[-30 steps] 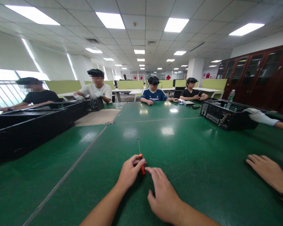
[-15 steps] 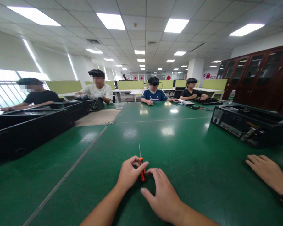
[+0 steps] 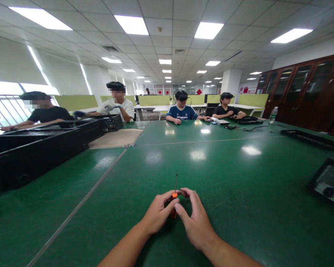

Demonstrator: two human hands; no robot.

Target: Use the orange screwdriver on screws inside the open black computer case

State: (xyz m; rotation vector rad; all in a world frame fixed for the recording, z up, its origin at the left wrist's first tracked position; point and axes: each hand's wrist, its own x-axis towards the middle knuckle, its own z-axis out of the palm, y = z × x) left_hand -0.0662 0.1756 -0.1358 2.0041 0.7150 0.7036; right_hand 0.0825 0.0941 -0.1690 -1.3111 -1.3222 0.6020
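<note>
A screwdriver (image 3: pixel 174 195) with an orange and black handle stands tilted over the green table, its thin metal shaft pointing up and away from me. My left hand (image 3: pixel 159 212) pinches the handle between thumb and fingers. Close on the other side is my right hand (image 3: pixel 197 218), thumb and fingers curved and apart, tips beside the handle and the left thumb. Whether those tips touch the screwdriver I cannot tell. The lower handle is partly hidden behind the thumbs.
Long black computer cases (image 3: pixel 44 148) stand at left near a beige mat (image 3: pixel 115 139). A black case part (image 3: pixel 330 181) is cut off at the right edge; a flat black panel (image 3: pixel 308 139) lies behind it. Several people sit around the green table (image 3: pixel 122 215).
My right hand has closed in on the screwdriver, which has shifted slightly right and tipped more upright. At right, the computer case has moved nearer and the other person's hand has left view.
</note>
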